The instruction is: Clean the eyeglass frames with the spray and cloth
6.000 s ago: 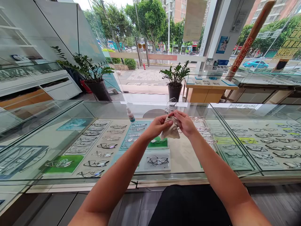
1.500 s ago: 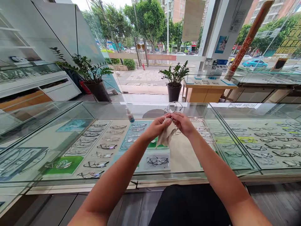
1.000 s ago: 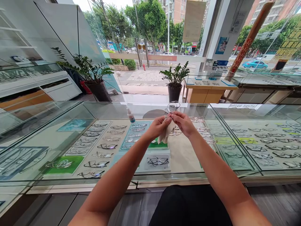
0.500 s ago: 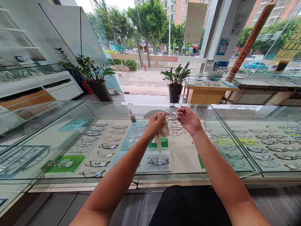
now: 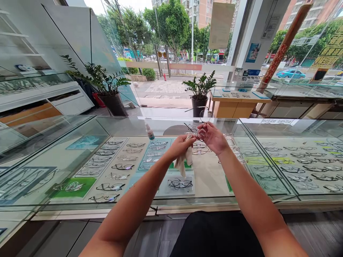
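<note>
My right hand (image 5: 214,138) pinches a pair of thin-framed eyeglasses (image 5: 205,116) above the glass counter. The glasses are turned on edge, one round lens above the fingers and the other beside the palm, with the temples pointing left. Bunched in my left hand (image 5: 182,147) is a pale beige cleaning cloth (image 5: 184,162), which hangs down below the fingers. Its thumb and fingertips are closed on the cloth close to the lower lens; whether they touch the lens I cannot tell. A small spray bottle (image 5: 150,132) with bluish liquid stands on the counter left of my hands.
Under the glass of the display counter (image 5: 209,185) lie rows of eyeglass frames (image 5: 122,166), some on green cards (image 5: 75,186). Beyond it stand potted plants (image 5: 199,92), a wooden display table (image 5: 233,105) and glass doors (image 5: 162,62) facing the street.
My left hand with the cloth has moved right, close to the lower lens. My right hand and the glasses have shifted slightly left, and the glasses have turned so a temple shows on the left.
</note>
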Demonstrator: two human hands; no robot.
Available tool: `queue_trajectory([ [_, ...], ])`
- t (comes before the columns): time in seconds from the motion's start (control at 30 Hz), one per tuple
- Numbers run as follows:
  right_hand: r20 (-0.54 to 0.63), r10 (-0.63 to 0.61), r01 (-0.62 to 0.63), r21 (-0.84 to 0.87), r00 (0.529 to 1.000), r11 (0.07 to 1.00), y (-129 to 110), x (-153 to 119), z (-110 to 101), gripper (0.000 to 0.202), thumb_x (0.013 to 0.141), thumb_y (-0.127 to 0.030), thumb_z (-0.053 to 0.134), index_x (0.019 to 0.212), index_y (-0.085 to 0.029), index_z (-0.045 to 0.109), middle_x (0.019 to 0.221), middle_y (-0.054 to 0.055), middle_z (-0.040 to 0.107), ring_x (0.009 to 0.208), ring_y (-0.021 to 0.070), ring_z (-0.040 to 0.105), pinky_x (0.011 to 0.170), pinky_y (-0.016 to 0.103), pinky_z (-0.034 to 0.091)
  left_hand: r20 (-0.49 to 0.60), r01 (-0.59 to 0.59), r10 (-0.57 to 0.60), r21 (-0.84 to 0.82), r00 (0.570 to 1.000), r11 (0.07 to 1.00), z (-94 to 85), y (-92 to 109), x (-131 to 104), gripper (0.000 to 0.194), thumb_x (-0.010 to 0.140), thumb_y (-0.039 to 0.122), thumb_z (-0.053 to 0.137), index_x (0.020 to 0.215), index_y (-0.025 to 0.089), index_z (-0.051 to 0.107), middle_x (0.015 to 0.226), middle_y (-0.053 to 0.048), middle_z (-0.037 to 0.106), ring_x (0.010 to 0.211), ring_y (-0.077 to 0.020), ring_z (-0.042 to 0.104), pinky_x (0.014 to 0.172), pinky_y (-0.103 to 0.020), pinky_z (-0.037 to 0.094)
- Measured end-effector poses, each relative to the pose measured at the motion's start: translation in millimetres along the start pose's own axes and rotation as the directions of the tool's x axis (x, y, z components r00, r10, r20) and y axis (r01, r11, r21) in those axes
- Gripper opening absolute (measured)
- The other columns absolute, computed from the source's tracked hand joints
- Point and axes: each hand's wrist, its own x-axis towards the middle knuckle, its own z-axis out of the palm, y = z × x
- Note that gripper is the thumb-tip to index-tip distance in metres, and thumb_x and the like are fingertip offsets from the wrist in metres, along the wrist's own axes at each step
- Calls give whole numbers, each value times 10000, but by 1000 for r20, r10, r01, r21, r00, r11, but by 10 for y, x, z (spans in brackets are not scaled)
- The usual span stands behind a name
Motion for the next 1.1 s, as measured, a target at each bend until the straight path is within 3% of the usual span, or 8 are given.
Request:
queue_trajectory([
  [0.13, -56, 17, -22, -83, 998, 996, 36, 14, 31, 413, 744, -578, 963, 876, -263, 731, 1040, 51, 777, 956, 213, 672, 790, 344, 511, -90, -97, 105, 96, 990, 991, -15, -50, 24, 407, 906, 515, 692, 1073, 166, 817, 683, 29, 577, 655, -164, 486, 658, -291, 411],
  [0.27, -108, 48, -65, -157, 993, 985, 97, 29, 40, 386, 706, -555, 977, 847, -249, 789, 958, 29, 756, 897, 182, 612, 759, 314, 451, -114, -153, 187, 258, 976, 954, -1, -87, 12, 448, 913, 396, 669, 1274, 180, 823, 873, -10, 760, 818, -222, 641, 839, -334, 515],
  [0.4, -127, 49, -78, -241, 991, 967, 135, 40, 35, 350, 719, -544, 955, 829, -247, 806, 921, 22, 767, 867, 174, 573, 774, 321, 429, -68, -171, 206, 344, 976, 923, 35, -82, -20, 387, 912, 306, 601, 1187, 178, 841, 935, -34, 801, 909, -253, 691, 931, -365, 530],
  [0.57, -150, 8, -55, -316, 989, 947, 165, 49, 36, 337, 744, -554, 921, 838, -252, 804, 920, 25, 782, 900, 198, 596, 808, 346, 440, -59, -189, 233, 412, 971, 891, 43, -45, -44, 279, 903, 275, 569, 961, 198, 831, 737, -17, 722, 864, -254, 671, 861, -346, 512],
  [0.73, -197, -19, -50, -339, 980, 940, 186, 67, 28, 345, 709, -549, 936, 849, -254, 824, 972, 36, 783, 926, 207, 613, 796, 346, 452, -97, -154, 218, 446, 971, 882, 17, -50, -42, 417, 900, 305, 582, 1199, 196, 852, 860, -39, 791, 808, -246, 679, 793, -340, 487],
  [0.83, -185, 16, -76, -323, 983, 943, 180, 69, 26, 355, 705, -560, 949, 836, -254, 824, 1098, 56, 809, 988, 221, 643, 792, 343, 469, -135, -159, 240, 441, 961, 883, 7, -43, -44, 414, 886, 302, 611, 1213, 211, 848, 848, -39, 787, 769, -238, 658, 771, -336, 476],
  [0.97, -157, 27, -76, -312, 987, 947, 165, 50, 27, 362, 758, -579, 928, 846, -249, 811, 1145, 60, 826, 1013, 220, 669, 826, 341, 489, -336, -148, 305, 420, 891, 895, -12, -1, -62, 259, 906, 293, 597, 1035, 223, 810, 670, 22, 610, 620, -181, 497, 656, -305, 375],
  [1.1, -102, 38, -68, -308, 994, 949, 155, 27, 37, 340, 799, -557, 903, 862, -240, 799, 1022, 61, 843, 926, 203, 683, 826, 344, 487, -503, -108, 301, 376, 810, 920, -38, 41, -64, 478, 907, 275, 607, 1364, 215, 733, 608, 80, 470, 577, -173, 438, 637, -301, 345],
])
